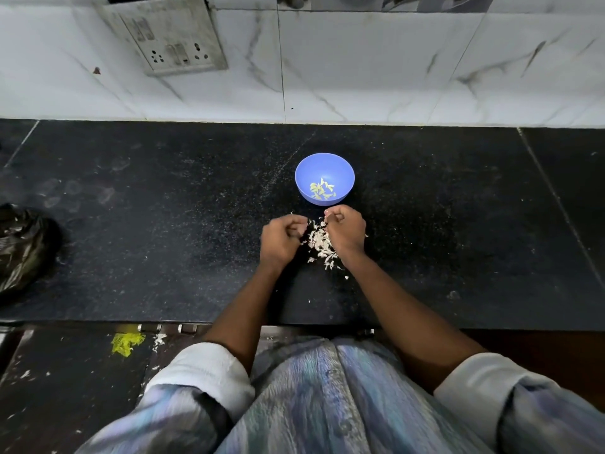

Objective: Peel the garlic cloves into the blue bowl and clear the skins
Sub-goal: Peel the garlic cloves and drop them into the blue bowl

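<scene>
A blue bowl (302, 168) stands on the black counter with several pale peeled garlic cloves (321, 190) in its bottom. Just in front of it lies a heap of white garlic skins (319, 243). My left hand (281, 239) hovers at the heap's left side with fingers curled in; what they hold is hidden. My right hand (346, 230) is at the heap's right side, fingers curled, thumb and fingertips pinched together near the bowl's front edge, on something too small to make out.
The black stone counter (163, 224) runs to a white tiled wall with a socket plate (170, 37). A crumpled black plastic bag (23, 247) lies at the counter's left end. Skin scraps and a yellow scrap (126, 343) lie on the floor below the counter's front edge.
</scene>
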The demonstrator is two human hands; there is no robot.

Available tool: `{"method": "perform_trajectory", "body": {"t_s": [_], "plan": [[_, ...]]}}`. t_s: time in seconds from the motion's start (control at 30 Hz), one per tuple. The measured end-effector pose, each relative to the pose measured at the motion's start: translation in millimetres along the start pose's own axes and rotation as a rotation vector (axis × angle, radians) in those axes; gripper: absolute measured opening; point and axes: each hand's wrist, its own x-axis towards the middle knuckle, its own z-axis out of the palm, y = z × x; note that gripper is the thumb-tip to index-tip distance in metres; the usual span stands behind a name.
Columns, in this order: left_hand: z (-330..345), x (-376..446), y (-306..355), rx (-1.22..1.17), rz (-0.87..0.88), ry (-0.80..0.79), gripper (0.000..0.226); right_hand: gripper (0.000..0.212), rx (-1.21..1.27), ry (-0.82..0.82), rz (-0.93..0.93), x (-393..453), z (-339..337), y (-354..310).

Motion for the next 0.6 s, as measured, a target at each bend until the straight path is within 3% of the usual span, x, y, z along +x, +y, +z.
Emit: {"method": "perform_trajectory", "body": {"t_s": [0.13,0.23,0.3,0.5,0.6], "plan": [[-31.5,-1.6,-23.2,0.108,-0.12,0.093,0.027,0.014,-0.039,-0.058,-0.067,-6.8,5.9,2.4],[-35.9,-11.4,-29.5,0.182,-0.118,-0.048,0.014,0.014,-0.033,-0.098,-0.082,-14.5,16.1,3.1],[-30.7,-20.9,-31.6,0.247,-0.11,-0.114,0.017,0.015,-0.044,-0.12,-0.092,-19.4,23.4,3.2],[-19.4,-35.6,-21.8,0.464,-0.016,-0.088,0.02,0.013,-0.054,-0.15,-0.123,-28.2,30.8,5.0],[-17.7,-32.1,-23.8,0.413,-0.031,-0.084,0.021,0.017,-0.045,-0.14,-0.092,-27.0,26.8,3.7]]}}
